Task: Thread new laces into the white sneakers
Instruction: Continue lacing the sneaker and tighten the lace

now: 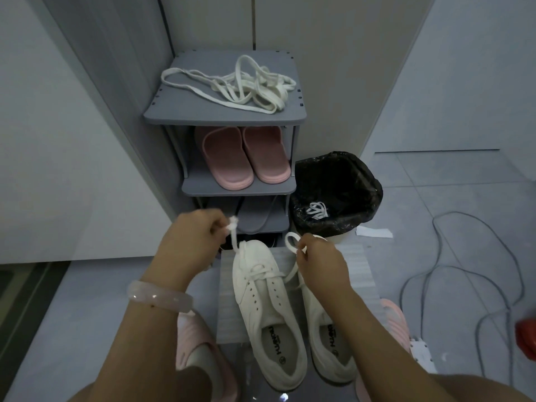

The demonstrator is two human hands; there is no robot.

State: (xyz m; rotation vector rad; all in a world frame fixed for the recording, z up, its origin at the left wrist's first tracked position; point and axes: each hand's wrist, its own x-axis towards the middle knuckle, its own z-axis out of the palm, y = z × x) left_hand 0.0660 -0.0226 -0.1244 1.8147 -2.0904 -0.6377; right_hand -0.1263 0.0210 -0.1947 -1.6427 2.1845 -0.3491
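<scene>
floor (435, 198): ribbed mat (348, 274), bin (333, 195), cable (464, 271) | mat: two white sneakers (266, 300)

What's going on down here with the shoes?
A person is lacing a white sneaker on the floor. The left hand pinches one end of the lace, the right hand holds the other end, looped. Only the eyelets nearest the toe are threaded so far. The second sneaker sits beside it, partly hidden by the right arm. More white laces lie on top of the grey shoe rack, and a bundle of lace is in the black-lined bin.
</scene>
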